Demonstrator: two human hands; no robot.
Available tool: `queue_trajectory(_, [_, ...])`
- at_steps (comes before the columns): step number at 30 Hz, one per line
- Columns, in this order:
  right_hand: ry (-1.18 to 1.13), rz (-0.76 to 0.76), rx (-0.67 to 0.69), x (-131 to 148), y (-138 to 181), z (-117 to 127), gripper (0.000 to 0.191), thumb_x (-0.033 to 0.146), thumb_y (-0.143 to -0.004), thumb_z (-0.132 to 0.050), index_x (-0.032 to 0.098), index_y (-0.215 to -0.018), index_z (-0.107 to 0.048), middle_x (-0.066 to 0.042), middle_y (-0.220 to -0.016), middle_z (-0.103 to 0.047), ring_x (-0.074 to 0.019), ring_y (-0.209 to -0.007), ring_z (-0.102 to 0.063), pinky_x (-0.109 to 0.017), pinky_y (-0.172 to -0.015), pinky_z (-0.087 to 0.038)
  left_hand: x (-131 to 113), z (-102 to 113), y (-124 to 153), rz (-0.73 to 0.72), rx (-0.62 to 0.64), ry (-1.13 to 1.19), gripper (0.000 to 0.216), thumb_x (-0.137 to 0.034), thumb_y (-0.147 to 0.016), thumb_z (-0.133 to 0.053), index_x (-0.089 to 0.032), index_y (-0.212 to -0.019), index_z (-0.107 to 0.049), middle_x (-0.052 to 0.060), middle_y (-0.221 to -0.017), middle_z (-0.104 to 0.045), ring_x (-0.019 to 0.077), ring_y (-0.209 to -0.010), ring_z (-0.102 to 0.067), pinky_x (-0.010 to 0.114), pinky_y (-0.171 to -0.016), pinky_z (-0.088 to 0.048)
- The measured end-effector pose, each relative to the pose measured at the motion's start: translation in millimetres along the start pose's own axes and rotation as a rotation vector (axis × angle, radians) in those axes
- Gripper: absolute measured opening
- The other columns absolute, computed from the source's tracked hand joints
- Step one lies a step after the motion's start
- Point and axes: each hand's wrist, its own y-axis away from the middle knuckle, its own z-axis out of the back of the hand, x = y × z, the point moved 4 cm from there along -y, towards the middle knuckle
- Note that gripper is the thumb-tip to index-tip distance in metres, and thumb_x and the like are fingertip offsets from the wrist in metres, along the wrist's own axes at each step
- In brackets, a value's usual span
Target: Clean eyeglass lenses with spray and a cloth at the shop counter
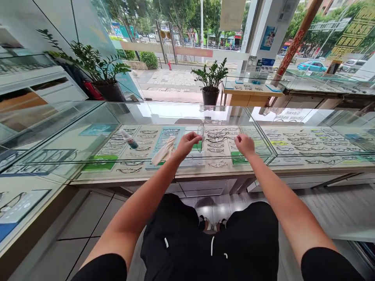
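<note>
My left hand (189,144) is closed in a pinch above the glass display case (187,160). A thin-rimmed pair of eyeglasses (201,145) hangs at its fingertips, faint against the case. My right hand (245,144) is level with it, a short way to the right, with the fingers curled in. Whatever the right fingers grip, if anything, is hidden. Left of my left hand, a crumpled pale cloth (164,151) lies on the glass top. A small spray bottle (129,139) with a white top and dark base is farther left.
Rows of eyeglass frames (217,136) are under the glass, with green cards (101,163) among them. Another glass case (32,156) runs along my left. Two potted plants (210,93) stand beyond the counter, before a large window. A wooden display table (252,93) is behind, to the right.
</note>
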Motion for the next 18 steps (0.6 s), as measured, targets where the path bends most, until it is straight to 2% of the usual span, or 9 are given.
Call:
queue_trajectory(1, [-0.051, 0.025, 0.024, 14, 6, -10, 0.036, 0.046, -0.1, -0.052, 0.017, -0.096, -0.073, -0.017, -0.102, -0.077, -0.0331, -0.106, -0.069, -0.047, -0.103, -0.052, 6, 4, 7, 0.003, -0.024, 0.031, 0.051, -0.061, -0.069, -0.094, -0.019, -0.074, -0.066, 0.003, -0.081, -0.07, 0.0139, -0.077, -0.06, 0.03, -0.077, -0.051])
queue_trajectory(3, [-0.197, 0.082, 0.097, 47, 17, -38, 0.037, 0.055, -0.099, -0.054, 0.021, -0.093, -0.07, -0.008, -0.082, -0.072, -0.0255, -0.084, -0.068, -0.039, -0.086, -0.055, 16, 9, 14, 0.0, -0.06, 0.071, 0.055, -0.065, -0.068, -0.095, -0.019, -0.075, -0.067, 0.003, -0.082, -0.071, 0.0147, -0.078, -0.062, 0.03, -0.078, -0.052])
queue_trajectory(6, [-0.439, 0.144, 0.224, 92, 27, -84, 0.045, 0.067, -0.095, -0.059, 0.024, -0.099, -0.069, -0.001, -0.072, -0.066, -0.0201, -0.07, -0.064, -0.033, -0.07, -0.053, 26, 11, 12, -0.016, -0.086, 0.108, 0.055, -0.066, -0.067, -0.096, -0.02, -0.076, -0.069, 0.002, -0.083, -0.07, 0.0157, -0.081, -0.063, 0.031, -0.079, -0.053])
queue_trajectory(8, [-0.572, 0.154, 0.261, 111, 27, -104, 0.051, 0.074, -0.089, -0.066, 0.024, -0.095, -0.068, 0.001, -0.068, -0.062, -0.0186, -0.066, -0.062, -0.032, -0.065, -0.05, 30, 10, 8, -0.023, -0.093, 0.126, 0.054, -0.065, -0.067, -0.097, -0.02, -0.077, -0.07, 0.002, -0.081, -0.068, 0.0154, -0.08, -0.062, 0.031, -0.079, -0.053])
queue_trajectory(12, [-0.751, 0.129, 0.265, 117, 19, -113, 0.059, 0.081, -0.078, -0.078, 0.024, -0.086, -0.068, 0.002, -0.064, -0.059, -0.0165, -0.062, -0.055, -0.032, -0.061, -0.045, 36, 11, -1, -0.025, -0.086, 0.151, 0.052, -0.064, -0.07, -0.097, -0.02, -0.08, -0.07, 0.001, -0.083, -0.068, 0.0152, -0.079, -0.061, 0.031, -0.08, -0.052])
queue_trajectory(18, [-0.886, 0.061, 0.264, 101, 15, -113, 0.056, 0.075, -0.076, -0.087, 0.023, -0.084, -0.068, 0.003, -0.068, -0.059, -0.0135, -0.062, -0.051, -0.03, -0.058, -0.039, 36, 6, -5, -0.004, 0.027, 0.203, 0.053, -0.059, -0.068, -0.1, -0.018, -0.085, -0.072, 0.003, -0.089, -0.072, 0.0162, -0.083, -0.065, 0.033, -0.085, -0.055])
